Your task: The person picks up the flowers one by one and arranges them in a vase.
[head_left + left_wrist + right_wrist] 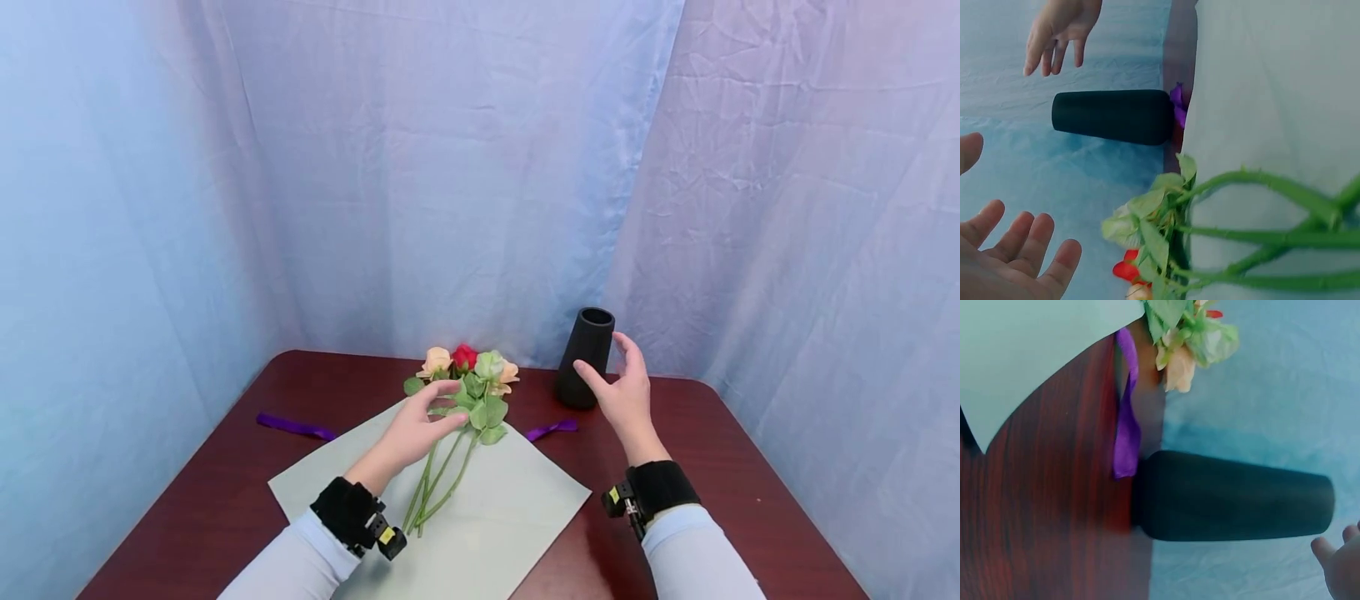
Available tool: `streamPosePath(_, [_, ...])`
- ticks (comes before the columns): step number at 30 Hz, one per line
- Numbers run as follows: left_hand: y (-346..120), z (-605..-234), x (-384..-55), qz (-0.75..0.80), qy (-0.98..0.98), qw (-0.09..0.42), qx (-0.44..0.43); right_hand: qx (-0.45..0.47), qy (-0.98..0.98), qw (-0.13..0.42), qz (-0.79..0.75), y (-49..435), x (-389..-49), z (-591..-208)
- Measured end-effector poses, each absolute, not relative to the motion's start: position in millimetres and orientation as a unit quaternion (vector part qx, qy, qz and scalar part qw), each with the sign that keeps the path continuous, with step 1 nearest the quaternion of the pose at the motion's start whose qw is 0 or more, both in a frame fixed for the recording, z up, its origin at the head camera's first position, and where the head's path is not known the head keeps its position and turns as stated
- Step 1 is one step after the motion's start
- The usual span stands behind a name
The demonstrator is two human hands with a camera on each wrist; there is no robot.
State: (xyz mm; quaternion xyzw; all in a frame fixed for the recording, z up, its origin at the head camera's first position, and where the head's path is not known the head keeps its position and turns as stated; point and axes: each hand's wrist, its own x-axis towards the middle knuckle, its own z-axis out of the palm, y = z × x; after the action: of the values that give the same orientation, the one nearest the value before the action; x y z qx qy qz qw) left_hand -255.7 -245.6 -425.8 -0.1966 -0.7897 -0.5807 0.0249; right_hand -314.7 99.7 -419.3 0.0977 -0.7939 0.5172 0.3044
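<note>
Several roses with long green stems lie together on the pale green paper [480, 533]; a red rose [464, 357], a pale green rose [490, 367] and peach roses [437, 362] show at the far end. My left hand [416, 429] is held over the leaves, fingers spread and gently bent, holding nothing. A black tapered vase [588, 354] stands upright at the back right of the table. Close beside its right side is my right hand [626, 396], thumb and fingers apart. In the right wrist view, fingertips [1322, 550] appear near the mouth of the vase [1235, 497].
A purple ribbon passes beneath the paper, its left end [296, 427] and right end [553, 428] showing at either side. The dark reddish wooden table [720, 483] has rounded back corners. Light blue and lilac curtains [450, 167] hang behind it and along both sides.
</note>
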Motion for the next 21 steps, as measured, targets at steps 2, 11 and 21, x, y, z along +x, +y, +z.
streamPosePath(2, [-240.8, -428.0, -256.9, -0.591, -0.784, 0.025, -0.188, 0.072, -0.787, 0.299, 0.535, 102.8, -319.3, -421.4])
streamPosePath(11, [-221.5, -436.0, -255.0, -0.615, -0.772, 0.030, -0.158, 0.006, -0.774, 0.276, 0.570, 107.1, -340.4, -428.2])
streamPosePath(21, [-199.1, -441.4, -256.1, -0.614, -0.775, 0.022, -0.148, -0.005, -0.801, 0.262, 0.538, 110.3, -353.2, -422.8])
